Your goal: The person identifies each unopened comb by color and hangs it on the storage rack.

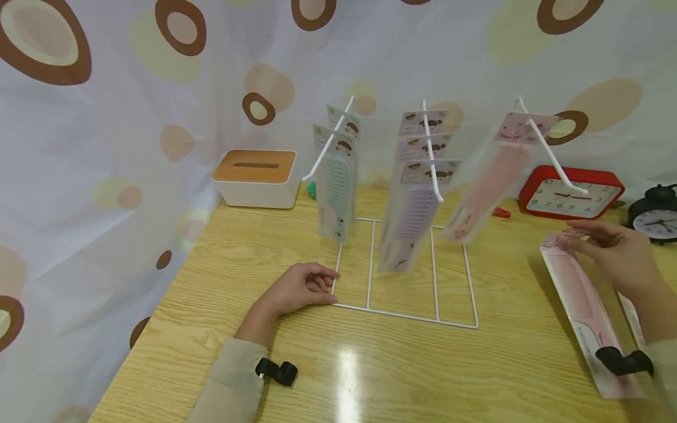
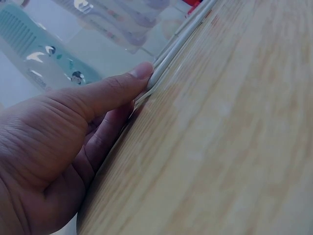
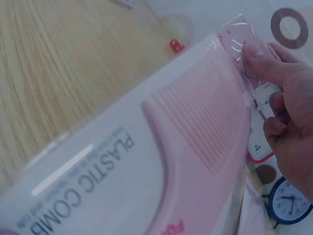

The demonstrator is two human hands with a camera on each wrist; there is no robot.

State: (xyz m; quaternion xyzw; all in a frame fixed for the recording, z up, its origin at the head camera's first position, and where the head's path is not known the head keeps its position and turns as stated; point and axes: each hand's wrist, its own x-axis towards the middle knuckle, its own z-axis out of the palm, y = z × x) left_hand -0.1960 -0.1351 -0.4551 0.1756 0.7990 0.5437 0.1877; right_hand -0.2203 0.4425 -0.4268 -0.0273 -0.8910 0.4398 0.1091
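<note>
My left hand (image 1: 305, 288) pinches the front left corner of a white wire display rack (image 1: 402, 316); in the left wrist view the thumb (image 2: 115, 90) lies on the wire. My right hand (image 1: 621, 252) pinches the top of a packaged pink comb (image 1: 576, 299) at the right, its lower end slanting toward me. The right wrist view shows the pack's "PLASTIC COMB" print. On the rack's prongs hang green packaged combs (image 1: 335, 182) at the left, purple packaged combs (image 1: 415, 214) in the middle and a pink packaged comb (image 1: 494, 182) at the right.
Another pink pack (image 1: 632, 317) lies partly hidden under my right arm. Behind stand a white tissue box (image 1: 256, 191) with a wooden lid, a red clock (image 1: 573, 191) and a black alarm clock (image 1: 656, 214). A small red item (image 1: 501, 212) lies near the red clock.
</note>
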